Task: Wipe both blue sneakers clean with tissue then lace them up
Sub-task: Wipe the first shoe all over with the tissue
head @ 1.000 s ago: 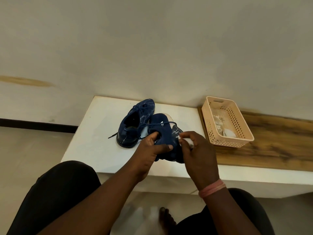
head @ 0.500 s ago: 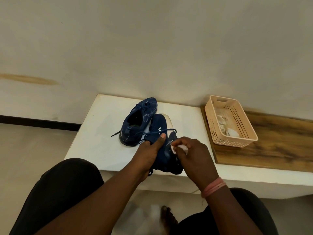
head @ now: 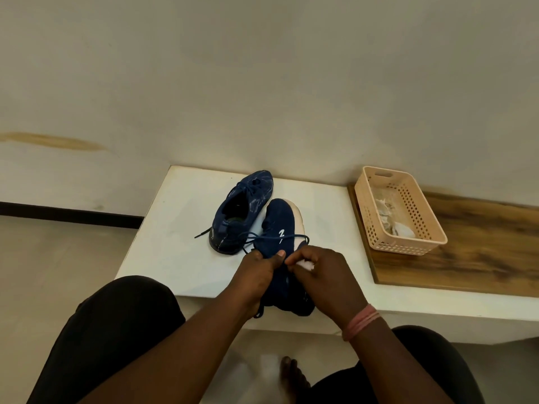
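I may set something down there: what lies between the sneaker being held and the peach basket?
In the head view, only bare white bench top separates the held sneaker from the peach basket; the wooden board's edge begins under the basket.

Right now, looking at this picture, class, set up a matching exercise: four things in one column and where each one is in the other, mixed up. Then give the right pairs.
Things
1. white tissue
2. far sneaker
3. near sneaker
4. peach basket

Places
A. on the wooden board at the right
B. gripped by the left hand
C. pinched in the right hand
D. lying untouched on the white table, near the wall

Pairs: 1-C, 2-D, 3-B, 4-A
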